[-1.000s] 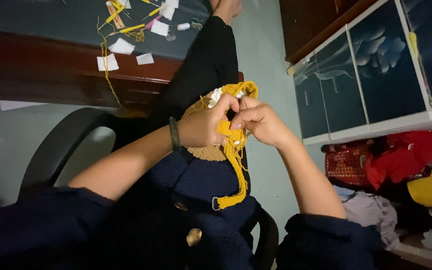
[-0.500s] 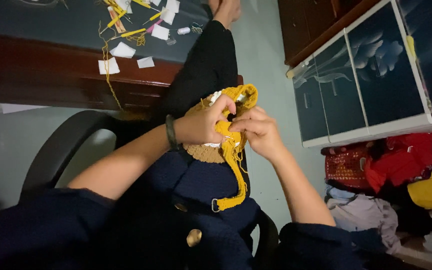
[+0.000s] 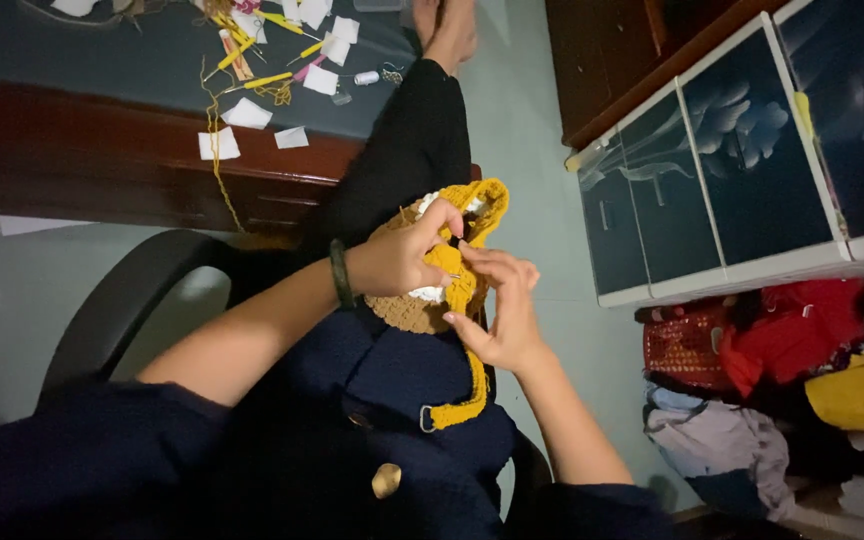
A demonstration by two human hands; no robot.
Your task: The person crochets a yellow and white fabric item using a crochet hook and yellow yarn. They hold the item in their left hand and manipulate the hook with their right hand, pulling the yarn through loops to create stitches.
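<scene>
Dim room, cluttered desk (image 3: 82, 80), both hands (image 3: 397, 262) pinching yellow crochet piece (image 3: 462, 270) over lap

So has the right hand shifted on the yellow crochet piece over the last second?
Yes. The right hand has slid down the yellow crochet piece toward the body, away from the dark desk.

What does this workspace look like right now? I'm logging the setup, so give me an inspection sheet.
Surface: dark desk, off to one side.
Job's things: yellow crocheted piece with strap, on the lap.
Clutter: white paper scraps, yellow yarn and small tools on the desk.
Grippers: left hand and right hand both pinch the piece.
Cables: nothing seen.
Surroundings: black chair, blue-panelled cabinet, heaped clothes.
</scene>
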